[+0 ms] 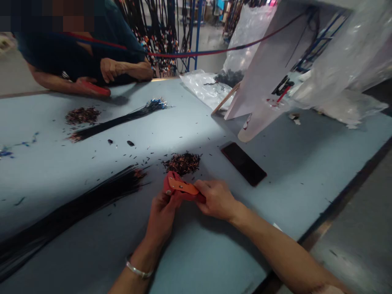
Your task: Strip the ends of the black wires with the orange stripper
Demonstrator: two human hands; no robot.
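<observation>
A red wire stripper (183, 188) with an orange lever is held in front of me, just above the table. My right hand (217, 198) is wrapped around its handle end. Up against its head, my left hand (162, 214) has its fingers closed on the tool's near side; whether a thin wire is also pinched there cannot be seen. Right behind the tool lies a pile of short black and copper-coloured offcuts (183, 163). To the left stretches a thick bundle of black wires (79, 210), its copper-tinted ends pointing toward the offcuts.
A phone (244, 163) lies right of my hands. Across the table (211, 253), a person holds another red tool (96, 89) near a smaller black wire bundle (119, 121) and second offcut pile (82, 115). A white leaning board (260, 65) and plastic bags (339, 61) stand back right.
</observation>
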